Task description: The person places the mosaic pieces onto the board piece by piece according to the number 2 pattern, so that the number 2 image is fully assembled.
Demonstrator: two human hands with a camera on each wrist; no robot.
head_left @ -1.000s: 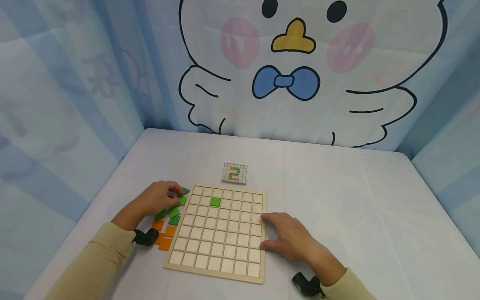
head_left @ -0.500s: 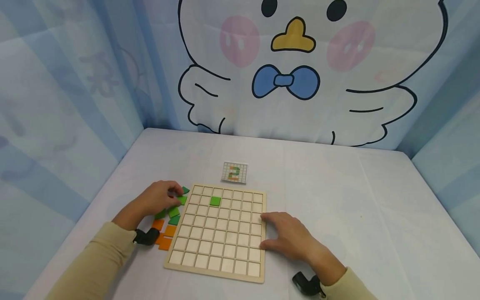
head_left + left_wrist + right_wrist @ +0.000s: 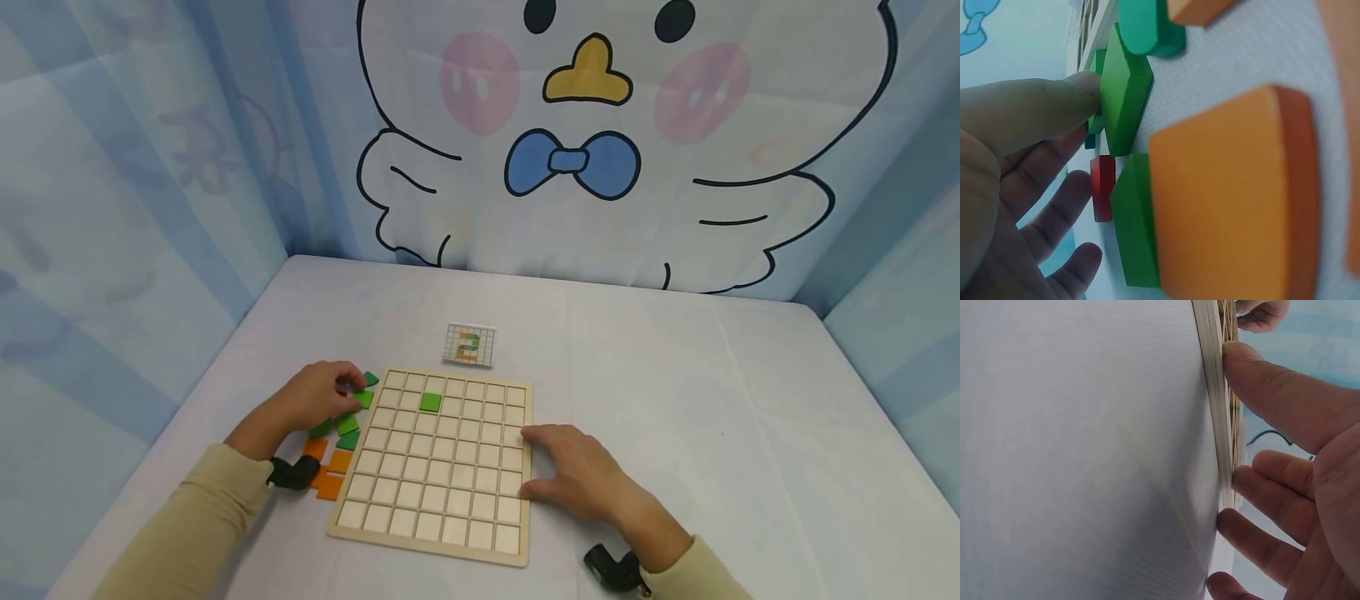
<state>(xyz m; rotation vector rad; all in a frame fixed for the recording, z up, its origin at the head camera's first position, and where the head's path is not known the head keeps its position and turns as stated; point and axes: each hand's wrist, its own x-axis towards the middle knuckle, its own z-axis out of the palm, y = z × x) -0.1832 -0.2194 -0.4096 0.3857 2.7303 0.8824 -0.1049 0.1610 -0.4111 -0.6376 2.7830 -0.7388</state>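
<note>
A square-celled wooden grid board (image 3: 429,527) lies flat on the white tabletop, a bright green square tile (image 3: 431,402) in one of its upper cells. At the board's upper left, my left hand (image 3: 311,398) pinches another green square tile (image 3: 365,400) by thumb and index finger, low among the loose pieces. In the left wrist view the other fingers stay loosely bent near a red piece (image 3: 1102,189). On the opposite side, my right hand (image 3: 577,471) rests its thumb and spread fingertips against the board's right edge, fingers relaxed.
Beside the board's left edge lie orange pieces (image 3: 328,486), a dark green piece (image 3: 348,440) and further green pieces (image 3: 347,423). A small pattern card (image 3: 469,346) with an orange and green figure sits beyond the board. Printed curtains (image 3: 570,225) surround the table.
</note>
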